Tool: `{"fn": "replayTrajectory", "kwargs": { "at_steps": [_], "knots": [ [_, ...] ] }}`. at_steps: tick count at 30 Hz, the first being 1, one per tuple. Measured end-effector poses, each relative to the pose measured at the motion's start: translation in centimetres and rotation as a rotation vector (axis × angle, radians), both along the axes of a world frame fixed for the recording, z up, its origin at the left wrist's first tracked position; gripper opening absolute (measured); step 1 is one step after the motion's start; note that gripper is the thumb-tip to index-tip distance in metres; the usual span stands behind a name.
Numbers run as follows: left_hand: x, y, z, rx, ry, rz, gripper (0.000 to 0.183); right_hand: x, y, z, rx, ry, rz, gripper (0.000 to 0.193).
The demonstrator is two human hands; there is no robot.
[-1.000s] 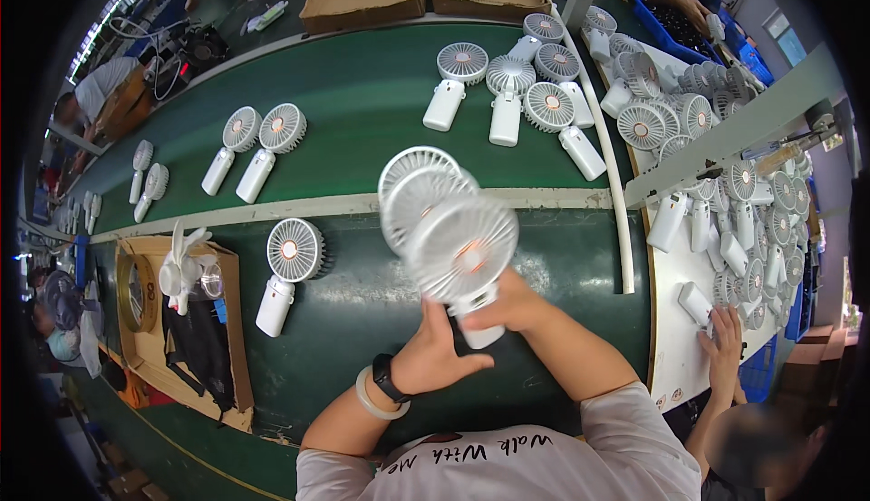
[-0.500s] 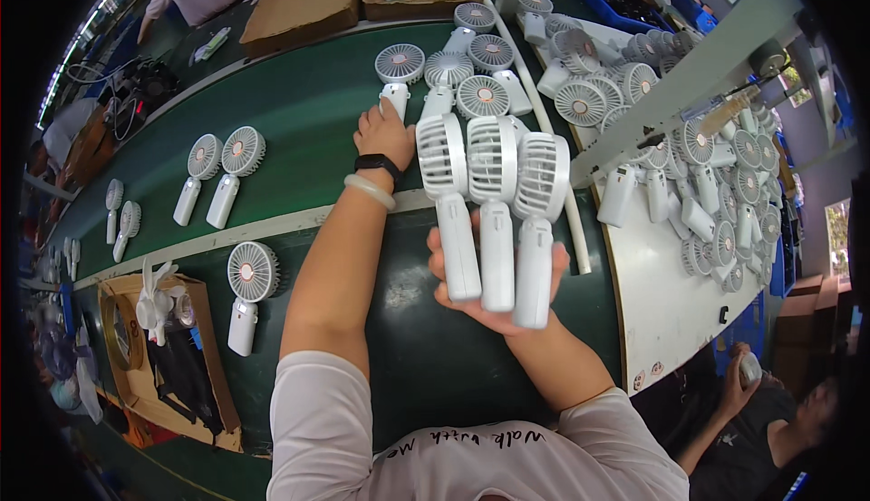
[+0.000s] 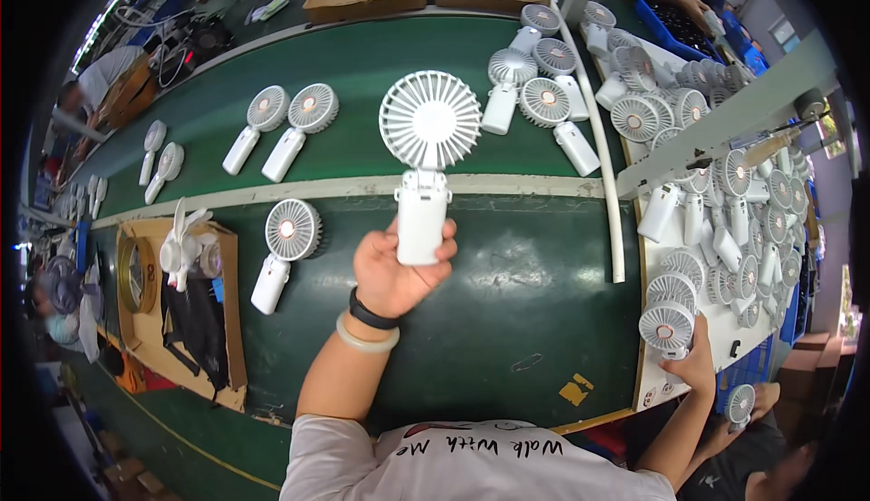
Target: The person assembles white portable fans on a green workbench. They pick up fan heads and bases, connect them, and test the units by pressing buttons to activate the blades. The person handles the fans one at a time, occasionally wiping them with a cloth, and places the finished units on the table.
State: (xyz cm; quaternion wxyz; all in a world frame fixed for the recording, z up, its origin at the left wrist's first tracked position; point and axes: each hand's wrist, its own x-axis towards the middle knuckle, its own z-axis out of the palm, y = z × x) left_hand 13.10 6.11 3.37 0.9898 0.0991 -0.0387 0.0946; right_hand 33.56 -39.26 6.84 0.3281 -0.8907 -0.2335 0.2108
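My left hand (image 3: 399, 274) is closed around the white body of a handheld fan (image 3: 423, 220), held upright above the green bench with the round slatted head at the top. Over at the right, my right hand (image 3: 696, 365) grips a small bunch of white handheld fans (image 3: 669, 324) at the near end of the white table; their lower bodies are partly hidden. A single handheld fan (image 3: 292, 231) lies on the near bench, left of my left hand. Two more fans (image 3: 312, 110) lie on the green belt beyond it.
A heap of white fans (image 3: 775, 220) covers much of the white table (image 3: 671, 361). Several fans (image 3: 546, 101) lie on the belt beside a white pipe (image 3: 609, 184). A cardboard box (image 3: 237, 320) stands at left. A grey metal post (image 3: 716, 120) slants across the right. Other people sit nearby.
My left hand has drawn back from the belt with a fan in it. My right hand has carried its fans right, to the white table. The view has shifted too.
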Motion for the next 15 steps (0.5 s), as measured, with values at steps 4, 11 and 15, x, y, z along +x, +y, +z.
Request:
{"fn": "replayTrajectory", "kwargs": {
  "at_steps": [4, 11, 15],
  "knots": [
    [-2.3, -1.3, -0.4, -0.027, 0.071, 0.016, 0.048, 1.3, -0.5, -1.9, -0.204, -0.396, -0.020, 0.094],
    [-3.2, -2.0, -0.3, 0.363, 0.257, 0.214, 0.050, -2.0, 4.5, 4.8, -0.384, -1.021, -0.275, 0.058],
    [-2.2, -2.7, -1.3, 0.668, 0.459, 0.326, 0.054, -6.5, 11.0, 2.9, 0.183, -0.993, -0.176, 0.023]
  ]
}}
